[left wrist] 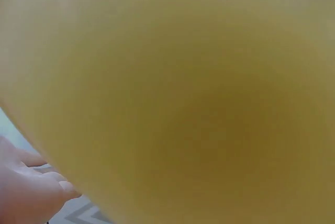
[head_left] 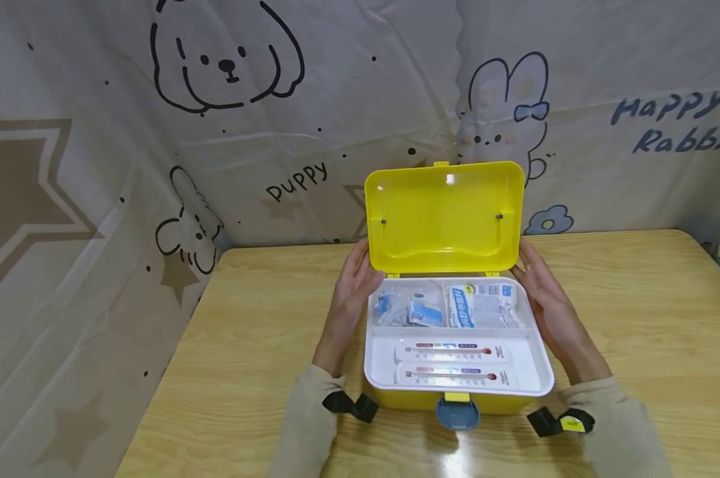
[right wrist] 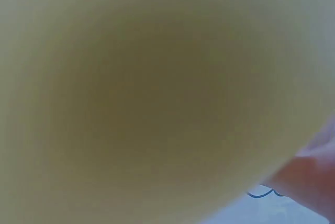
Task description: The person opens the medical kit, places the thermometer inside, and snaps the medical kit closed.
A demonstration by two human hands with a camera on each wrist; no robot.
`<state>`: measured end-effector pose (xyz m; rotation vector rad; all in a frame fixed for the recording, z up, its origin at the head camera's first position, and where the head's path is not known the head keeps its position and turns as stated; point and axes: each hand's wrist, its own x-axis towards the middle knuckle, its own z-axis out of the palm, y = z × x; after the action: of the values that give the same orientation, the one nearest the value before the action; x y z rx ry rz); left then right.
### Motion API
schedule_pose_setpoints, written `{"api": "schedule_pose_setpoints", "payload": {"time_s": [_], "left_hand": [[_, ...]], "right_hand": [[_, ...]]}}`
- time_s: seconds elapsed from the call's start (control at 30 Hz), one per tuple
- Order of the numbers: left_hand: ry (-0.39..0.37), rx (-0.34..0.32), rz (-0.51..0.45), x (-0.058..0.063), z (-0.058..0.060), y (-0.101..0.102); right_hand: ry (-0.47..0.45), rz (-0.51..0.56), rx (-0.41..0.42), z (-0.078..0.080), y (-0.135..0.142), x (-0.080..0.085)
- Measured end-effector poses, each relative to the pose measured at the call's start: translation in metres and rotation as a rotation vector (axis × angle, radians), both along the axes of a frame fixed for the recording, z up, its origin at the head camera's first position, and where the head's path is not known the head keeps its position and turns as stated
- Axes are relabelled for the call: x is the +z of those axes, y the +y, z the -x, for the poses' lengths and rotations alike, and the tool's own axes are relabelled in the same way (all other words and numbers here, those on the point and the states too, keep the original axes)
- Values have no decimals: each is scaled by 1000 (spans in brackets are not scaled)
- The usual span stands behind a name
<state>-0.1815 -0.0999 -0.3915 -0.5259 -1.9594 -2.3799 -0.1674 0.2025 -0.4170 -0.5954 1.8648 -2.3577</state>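
A yellow plastic box point(head_left: 455, 400) stands open on the wooden table, its lid point(head_left: 444, 218) upright at the back. Inside sits a white tray point(head_left: 529, 362) with two thermometers point(head_left: 452, 364) in front and sealed packets point(head_left: 482, 305) behind. My left hand point(head_left: 355, 287) lies flat against the box's left side, fingertips at the lid's lower corner. Against the right side, by the hinge, rests my right hand point(head_left: 543, 295) with straight fingers. In both wrist views the blurred yellow box wall point(left wrist: 183, 93) point(right wrist: 157, 93) fills the frame, with only a bit of the left hand point(left wrist: 26, 190) and the right hand point(right wrist: 314, 177) at the edge.
The wooden table point(head_left: 246, 345) reaches left and right of the box. A cartoon-printed cloth point(head_left: 228, 119) hangs close behind and along the left side. A blue latch point(head_left: 457, 413) hangs at the box's front near the table's near edge.
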Motion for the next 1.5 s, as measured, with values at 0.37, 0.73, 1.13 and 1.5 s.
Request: {"api": "schedule_pose_setpoints", "payload": {"time_s": [0.37, 0.73, 1.13, 1.5], "left_hand": [[72, -19, -77, 1, -5, 6], [121, 40, 2, 12, -5, 6], [147, 102, 73, 16, -9, 2], [158, 91, 113, 21, -17, -2]], "right_hand": [[40, -138, -144, -15, -1, 15], [104, -174, -178, -12, -5, 29], [109, -150, -158, -14, -9, 33], [115, -172, -202, -21, -9, 38]]}}
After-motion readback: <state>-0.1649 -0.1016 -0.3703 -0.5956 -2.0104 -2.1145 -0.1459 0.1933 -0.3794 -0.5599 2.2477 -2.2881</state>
